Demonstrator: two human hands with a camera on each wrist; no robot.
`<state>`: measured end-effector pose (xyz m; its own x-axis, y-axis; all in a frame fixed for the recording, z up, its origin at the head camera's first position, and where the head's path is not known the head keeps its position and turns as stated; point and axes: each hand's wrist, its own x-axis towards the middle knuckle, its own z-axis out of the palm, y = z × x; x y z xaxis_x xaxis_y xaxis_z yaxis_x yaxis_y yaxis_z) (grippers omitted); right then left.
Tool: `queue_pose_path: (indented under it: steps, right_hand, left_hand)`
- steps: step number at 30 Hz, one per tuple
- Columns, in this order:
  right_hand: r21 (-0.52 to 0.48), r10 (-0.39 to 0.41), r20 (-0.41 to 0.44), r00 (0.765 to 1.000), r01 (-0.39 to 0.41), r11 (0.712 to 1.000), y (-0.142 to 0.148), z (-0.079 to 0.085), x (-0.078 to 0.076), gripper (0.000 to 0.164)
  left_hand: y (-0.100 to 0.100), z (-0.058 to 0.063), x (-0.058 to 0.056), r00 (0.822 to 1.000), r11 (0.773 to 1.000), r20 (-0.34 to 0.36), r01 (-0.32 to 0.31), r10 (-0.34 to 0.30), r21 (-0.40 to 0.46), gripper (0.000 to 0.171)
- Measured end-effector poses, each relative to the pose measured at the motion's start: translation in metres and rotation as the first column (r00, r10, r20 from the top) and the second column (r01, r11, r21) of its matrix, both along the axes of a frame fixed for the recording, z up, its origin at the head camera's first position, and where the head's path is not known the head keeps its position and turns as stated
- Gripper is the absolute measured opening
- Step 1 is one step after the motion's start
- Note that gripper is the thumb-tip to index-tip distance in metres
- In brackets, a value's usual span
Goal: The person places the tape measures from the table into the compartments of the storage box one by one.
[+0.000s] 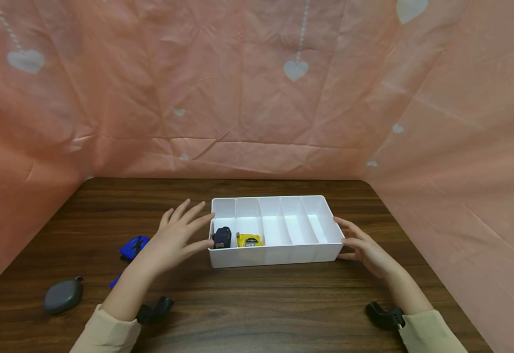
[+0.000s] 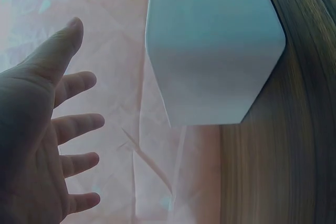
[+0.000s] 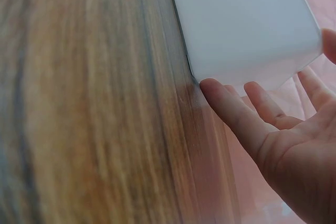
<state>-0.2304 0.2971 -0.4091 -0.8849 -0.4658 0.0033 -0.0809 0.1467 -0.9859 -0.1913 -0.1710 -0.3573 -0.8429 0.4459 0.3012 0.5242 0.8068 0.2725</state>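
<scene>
- Yellow tape measure [image 1: 249, 240]: label print too small to read
- Left hand [image 1: 175, 240]: fingers apart, just beside white box [image 1: 279, 254]
- Right hand [image 1: 370, 252]: fingers apart, touching box's end

White tray [image 2: 215, 77] cropped in wrist views, sleeves [image 1: 431, 332] cropped; blue object [image 1: 114, 282] partly hidden

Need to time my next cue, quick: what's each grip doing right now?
Left grip: open, spread beside the white box, holding nothing.
Right grip: open, touching the right end of the white box.
</scene>
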Motion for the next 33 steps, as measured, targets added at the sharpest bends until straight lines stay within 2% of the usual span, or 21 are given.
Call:
queue_pose_path:
  steps: [11,33]
  right_hand:
    - [-0.003,-0.006,0.006,1.000,0.006,1.000,0.000,0.000,-0.001,0.057]
    - [-0.008,-0.001,-0.001,1.000,0.001,1.000,0.001,-0.002,-0.001,0.057]
  left_hand:
    - [-0.018,0.000,0.004,0.999,0.999,0.021,-0.043,0.043,-0.017,0.062]
    - [-0.056,0.001,0.010,0.996,0.996,0.056,-0.078,0.076,0.047,0.065]
